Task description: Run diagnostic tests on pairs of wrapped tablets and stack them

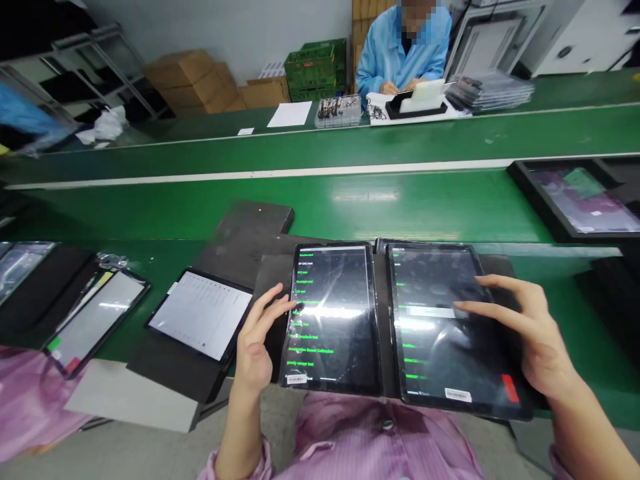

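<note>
Two tablets lie side by side in front of me on dark foam pads. On the left tablet, a list of test names in green text shows, with a small barcode label at the bottom. My left hand is at its left edge, fingers spread, fingertips at the screen's border. The right tablet shows a similar list with a pale band across it, plus a barcode label and a red sticker near its bottom. Over its right side is my right hand, fingers stretched out, the index fingertip at the screen.
Left of me, a tablet with a white screen rests on dark foam, and another tablet lies beyond it. A black tray stands at right. Across the green conveyor, a person in a blue coat sits by stacked plastic trays.
</note>
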`<control>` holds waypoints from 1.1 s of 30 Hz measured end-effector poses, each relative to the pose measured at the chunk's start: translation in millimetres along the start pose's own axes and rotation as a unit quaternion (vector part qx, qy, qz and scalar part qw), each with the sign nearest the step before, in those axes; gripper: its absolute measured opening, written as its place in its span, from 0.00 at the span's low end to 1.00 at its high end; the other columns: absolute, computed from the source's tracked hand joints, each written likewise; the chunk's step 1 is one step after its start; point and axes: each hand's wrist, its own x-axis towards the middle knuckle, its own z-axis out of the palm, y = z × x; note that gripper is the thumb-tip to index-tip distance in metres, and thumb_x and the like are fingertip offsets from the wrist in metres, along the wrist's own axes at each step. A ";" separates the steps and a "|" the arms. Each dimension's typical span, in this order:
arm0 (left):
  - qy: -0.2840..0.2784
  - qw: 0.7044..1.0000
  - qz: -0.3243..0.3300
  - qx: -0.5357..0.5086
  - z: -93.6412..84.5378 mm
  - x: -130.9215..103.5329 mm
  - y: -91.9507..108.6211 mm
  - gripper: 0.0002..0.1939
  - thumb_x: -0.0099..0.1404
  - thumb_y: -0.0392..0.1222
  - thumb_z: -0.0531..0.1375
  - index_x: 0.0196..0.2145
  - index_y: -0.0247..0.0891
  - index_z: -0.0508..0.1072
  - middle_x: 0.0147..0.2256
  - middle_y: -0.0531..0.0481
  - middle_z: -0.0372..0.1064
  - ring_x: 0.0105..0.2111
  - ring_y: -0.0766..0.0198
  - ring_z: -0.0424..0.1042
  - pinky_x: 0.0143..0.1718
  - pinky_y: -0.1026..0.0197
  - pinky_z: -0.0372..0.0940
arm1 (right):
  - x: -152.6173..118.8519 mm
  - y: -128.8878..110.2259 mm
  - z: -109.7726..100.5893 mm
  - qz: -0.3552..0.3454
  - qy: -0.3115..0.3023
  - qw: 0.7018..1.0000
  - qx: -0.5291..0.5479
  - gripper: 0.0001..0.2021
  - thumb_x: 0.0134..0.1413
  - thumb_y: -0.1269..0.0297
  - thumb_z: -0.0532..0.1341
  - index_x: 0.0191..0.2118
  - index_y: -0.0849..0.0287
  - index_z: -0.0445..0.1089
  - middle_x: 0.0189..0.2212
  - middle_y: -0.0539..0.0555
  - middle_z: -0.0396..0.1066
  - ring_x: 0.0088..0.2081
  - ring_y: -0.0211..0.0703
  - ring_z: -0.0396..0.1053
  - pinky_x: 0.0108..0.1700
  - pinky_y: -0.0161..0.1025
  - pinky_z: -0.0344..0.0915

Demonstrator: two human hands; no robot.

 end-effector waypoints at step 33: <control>-0.331 0.896 0.191 0.225 62.3 144.5 51.5 0.37 0.77 0.62 0.50 0.75 0.42 0.51 0.75 0.34 0.46 0.74 0.40 0.50 0.72 0.27 0.43 | 105.3 70.9 37.2 0.010 -0.004 0.994 0.105 0.42 0.66 0.29 0.35 0.60 0.44 0.77 0.60 0.62 0.62 0.60 0.61 0.59 0.66 0.70 0.57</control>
